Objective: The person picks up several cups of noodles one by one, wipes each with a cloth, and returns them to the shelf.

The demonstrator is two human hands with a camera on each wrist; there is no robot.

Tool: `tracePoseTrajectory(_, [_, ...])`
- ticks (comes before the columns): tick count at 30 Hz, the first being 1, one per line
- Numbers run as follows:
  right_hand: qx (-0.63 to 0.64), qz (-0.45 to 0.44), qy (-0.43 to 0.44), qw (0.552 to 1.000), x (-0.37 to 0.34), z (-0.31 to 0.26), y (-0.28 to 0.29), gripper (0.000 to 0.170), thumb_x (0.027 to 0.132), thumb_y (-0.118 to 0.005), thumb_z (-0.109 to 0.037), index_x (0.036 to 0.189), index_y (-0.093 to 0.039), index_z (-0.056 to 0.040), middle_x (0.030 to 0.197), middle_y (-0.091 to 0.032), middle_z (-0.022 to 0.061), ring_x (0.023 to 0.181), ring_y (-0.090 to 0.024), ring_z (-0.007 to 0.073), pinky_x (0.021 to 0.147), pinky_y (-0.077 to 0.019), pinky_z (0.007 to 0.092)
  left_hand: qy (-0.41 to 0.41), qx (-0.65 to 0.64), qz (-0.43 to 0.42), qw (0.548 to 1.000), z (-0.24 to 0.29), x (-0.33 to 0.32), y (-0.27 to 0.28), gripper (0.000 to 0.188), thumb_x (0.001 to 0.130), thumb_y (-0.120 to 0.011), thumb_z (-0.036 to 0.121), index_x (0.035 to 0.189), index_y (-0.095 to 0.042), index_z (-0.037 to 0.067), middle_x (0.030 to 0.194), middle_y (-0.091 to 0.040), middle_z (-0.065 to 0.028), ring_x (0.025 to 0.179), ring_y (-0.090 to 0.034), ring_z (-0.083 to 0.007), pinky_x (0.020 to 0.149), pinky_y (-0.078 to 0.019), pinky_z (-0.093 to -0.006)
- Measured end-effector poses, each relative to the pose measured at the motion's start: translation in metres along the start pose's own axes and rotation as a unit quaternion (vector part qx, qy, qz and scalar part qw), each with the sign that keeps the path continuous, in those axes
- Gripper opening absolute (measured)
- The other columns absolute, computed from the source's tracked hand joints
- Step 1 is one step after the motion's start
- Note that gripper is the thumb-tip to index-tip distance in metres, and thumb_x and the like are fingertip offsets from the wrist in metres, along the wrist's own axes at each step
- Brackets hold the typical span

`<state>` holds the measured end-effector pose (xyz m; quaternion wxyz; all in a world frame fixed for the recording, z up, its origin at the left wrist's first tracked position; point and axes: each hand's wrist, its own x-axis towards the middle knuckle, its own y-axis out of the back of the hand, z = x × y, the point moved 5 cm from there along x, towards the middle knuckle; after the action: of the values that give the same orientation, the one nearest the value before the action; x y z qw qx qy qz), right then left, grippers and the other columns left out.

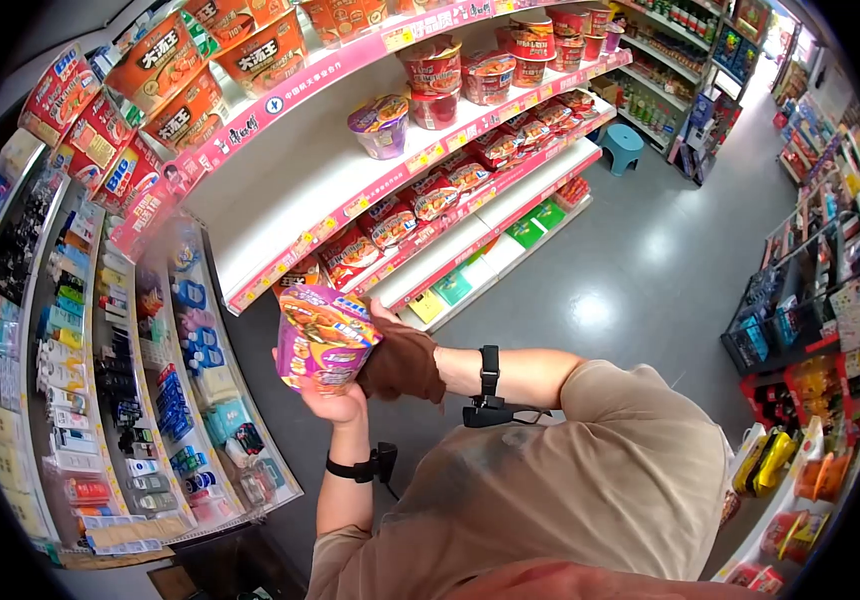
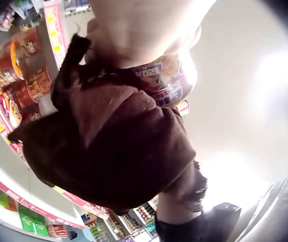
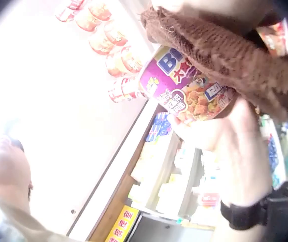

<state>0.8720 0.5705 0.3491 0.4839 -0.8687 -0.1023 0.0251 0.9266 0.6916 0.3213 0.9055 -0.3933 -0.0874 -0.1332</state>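
A purple noodle tub point(image 1: 328, 340) is tilted in front of the person, held from below and the side by the left hand point(image 1: 335, 400). Its printed side also shows in the right wrist view, where the left hand point(image 3: 224, 131) curls round the lower part of the tub point(image 3: 184, 91). The right hand point(image 1: 385, 312) holds a brown cloth point(image 1: 405, 360) against the side of the tub. This cloth point(image 2: 118, 136) covers most of the right hand in the left wrist view, with the left hand point(image 2: 144, 30) above it.
Ahead, a curved white shelf point(image 1: 300, 180) bears another purple tub point(image 1: 380, 127) and red tubs point(image 1: 435, 80). Orange tubs point(image 1: 155, 65) stand at the upper left. Shelves of small goods point(image 1: 140, 400) are on the left. A blue stool point(image 1: 622, 148) stands on the floor beyond the shelf.
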Motion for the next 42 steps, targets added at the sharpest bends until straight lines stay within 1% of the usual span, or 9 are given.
tracePoseTrajectory(2, [0.240, -0.017, 0.008, 0.971, 0.014, -0.003, 0.007, 0.091, 0.091, -0.042, -0.078, 0.143, -0.048, -0.0042, 0.149, -0.051, 0.0148, 0.133, -0.051, 0.0286, 0.117, -0.0349, 0.0462, -0.018, 0.055, -0.020, 0.998, -0.012, -0.008, -0.001, 0.080, 0.094, -0.060, 0.031, 0.157, -0.016, 0.011, 0.155, -0.035, -0.0168, 0.140, -0.041, -0.0321, 0.116, -0.0354, -0.0476])
tracePoseTrajectory(11, [0.091, 0.113, 0.016, 0.989, -0.009, -0.029, 0.050, 0.090, 0.092, -0.043, -0.078, 0.147, -0.044, -0.0066, 0.151, -0.047, 0.0158, 0.134, -0.049, 0.0286, 0.116, -0.0361, 0.0444, 0.023, 0.220, -0.206, 0.953, 0.013, -0.004, -0.054, 0.138, 0.066, -0.096, 0.033, 0.159, 0.003, 0.007, 0.148, -0.035, -0.0139, 0.133, -0.044, -0.0256, 0.113, -0.0374, -0.0404])
tracePoseTrajectory(20, [0.068, 0.237, 0.094, 0.965, -0.004, -0.026, 0.067, 0.051, 0.104, -0.052, -0.042, 0.136, -0.051, -0.0014, 0.117, -0.068, 0.0177, 0.101, -0.068, 0.0323, 0.095, -0.0529, 0.0383, 0.055, 0.213, -0.162, 0.962, 0.001, 0.001, -0.050, 0.123, 0.067, -0.094, 0.037, 0.154, -0.012, 0.006, 0.141, -0.040, -0.0138, 0.132, -0.043, -0.0258, 0.112, -0.0371, -0.0397])
tracePoseTrajectory(21, [0.133, 0.045, -0.036, 0.989, -0.003, -0.043, 0.065, 0.052, 0.102, -0.054, -0.049, 0.129, -0.057, -0.0050, 0.118, -0.068, 0.0149, 0.105, -0.068, 0.0277, 0.096, -0.0541, 0.0378, 0.076, 0.212, -0.173, 0.959, -0.001, -0.009, -0.055, 0.125, 0.066, -0.094, 0.037, 0.154, -0.011, 0.006, 0.141, -0.040, -0.0137, 0.132, -0.043, -0.0257, 0.112, -0.0373, -0.0398])
tracePoseTrajectory(24, [-0.021, 0.069, -0.030, 0.997, -0.016, -0.043, 0.078, 0.057, 0.097, -0.066, -0.040, 0.138, -0.051, -0.0040, 0.134, -0.062, 0.0136, 0.119, -0.062, 0.0217, 0.104, -0.0505, 0.0343, 0.038, 0.243, -0.173, 0.954, -0.008, -0.020, -0.058, 0.123, 0.067, -0.093, 0.041, 0.154, -0.013, 0.006, 0.141, -0.039, -0.0132, 0.131, -0.044, -0.0255, 0.112, -0.0375, -0.0394])
tracePoseTrajectory(29, [-0.086, 0.230, -0.032, 0.969, -0.020, 0.000, 0.069, 0.084, 0.093, -0.047, -0.071, 0.142, -0.048, -0.0032, 0.135, -0.060, 0.0130, 0.123, -0.059, 0.0268, 0.108, -0.0427, 0.0392, -0.005, 0.223, -0.082, 0.971, -0.017, 0.002, -0.021, 0.096, 0.083, -0.081, 0.025, 0.154, -0.018, 0.007, 0.141, -0.042, -0.0125, 0.128, -0.047, -0.0234, 0.111, -0.0389, -0.0386])
tracePoseTrajectory(32, [-0.217, 0.101, 0.046, 0.970, -0.015, -0.018, 0.066, 0.105, 0.080, -0.055, -0.083, 0.144, -0.045, -0.0002, 0.137, -0.057, 0.0160, 0.129, -0.054, 0.0296, 0.116, -0.0324, 0.0471, 0.065, 0.156, -0.075, 0.983, -0.011, -0.005, -0.032, 0.098, 0.080, -0.083, 0.027, 0.151, -0.018, 0.007, 0.140, -0.040, -0.0134, 0.130, -0.044, -0.0228, 0.112, -0.0377, -0.0393])
tracePoseTrajectory(36, [0.033, 0.054, -0.096, 0.993, -0.004, -0.026, 0.106, 0.048, 0.100, -0.060, -0.041, 0.128, -0.058, -0.0025, 0.118, -0.070, 0.0124, 0.102, -0.070, 0.0222, 0.084, -0.0572, 0.0332, -0.003, 0.225, -0.148, 0.963, -0.014, -0.029, -0.050, 0.105, 0.077, -0.088, 0.035, 0.149, -0.017, 0.007, 0.141, -0.038, -0.0147, 0.130, -0.044, -0.0233, 0.110, -0.0396, -0.0389])
tracePoseTrajectory(42, [0.099, 0.048, 0.041, 0.993, -0.016, -0.024, 0.048, 0.041, 0.105, -0.050, -0.037, 0.129, -0.055, -0.0038, 0.116, -0.071, 0.0109, 0.095, -0.068, 0.0159, 0.085, -0.0553, 0.0295, -0.112, 0.270, -0.029, 0.956, -0.024, -0.012, -0.037, 0.107, 0.080, -0.084, 0.039, 0.151, -0.009, 0.008, 0.142, -0.035, -0.0178, 0.132, -0.042, -0.0276, 0.115, -0.0350, -0.0451])
